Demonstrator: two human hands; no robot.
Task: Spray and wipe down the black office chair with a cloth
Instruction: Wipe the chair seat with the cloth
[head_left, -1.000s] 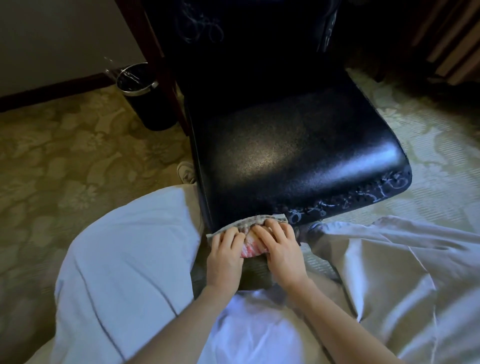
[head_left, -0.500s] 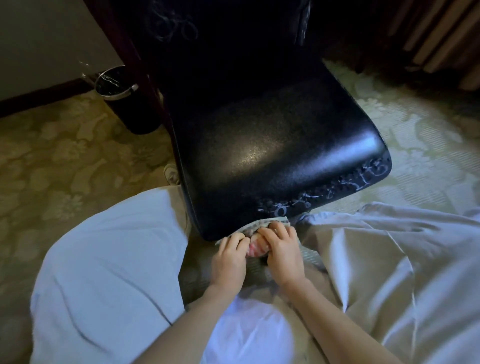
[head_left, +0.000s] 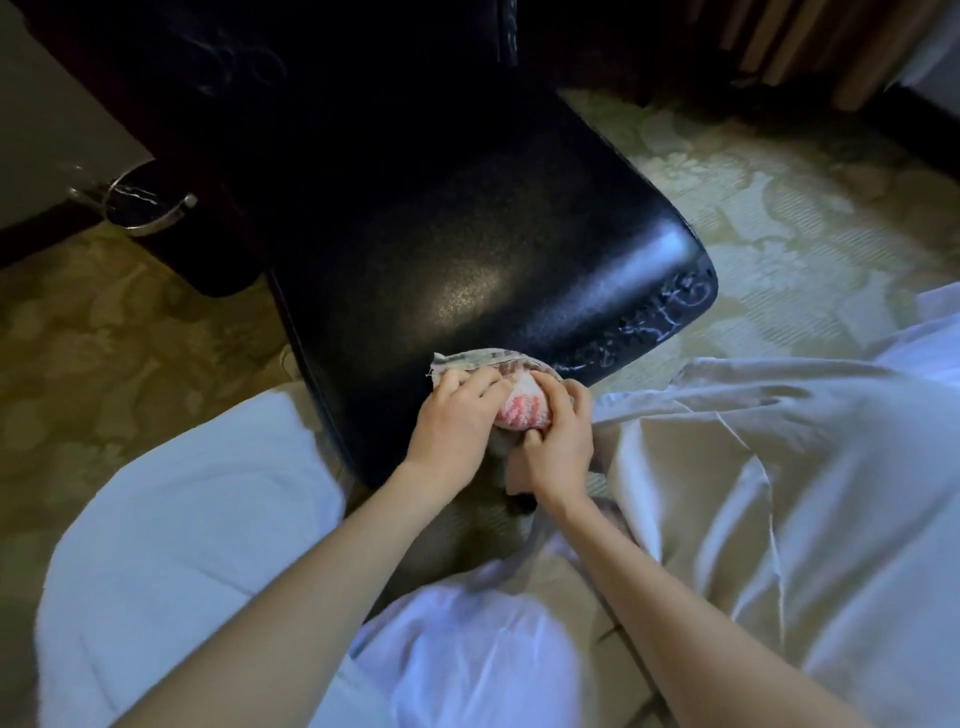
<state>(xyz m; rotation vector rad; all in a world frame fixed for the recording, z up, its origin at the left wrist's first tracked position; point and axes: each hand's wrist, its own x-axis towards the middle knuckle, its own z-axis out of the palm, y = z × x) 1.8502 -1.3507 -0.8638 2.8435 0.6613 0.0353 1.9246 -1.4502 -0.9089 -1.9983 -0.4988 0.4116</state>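
The black office chair (head_left: 467, 249) fills the middle of the view, its shiny seat facing me and white scribble marks along the front right edge. A bunched cloth (head_left: 519, 405), grey-patterned with a pink and white patch, lies against the seat's front edge. My left hand (head_left: 457, 415) presses its curled fingers onto the cloth's left side. My right hand (head_left: 558, 441) grips the cloth from the right, thumb tucked under the bundle. No spray bottle is in view.
A dark waste bin (head_left: 150, 218) with a metal rim stands left of the chair by a dark wooden leg. Patterned beige carpet (head_left: 779, 218) surrounds the chair. My knees in white fabric (head_left: 182, 519) flank the seat front.
Both hands with the cloth have moved up from below the seat's front edge onto the edge itself. The view has shifted, so the chair sits more to the left.
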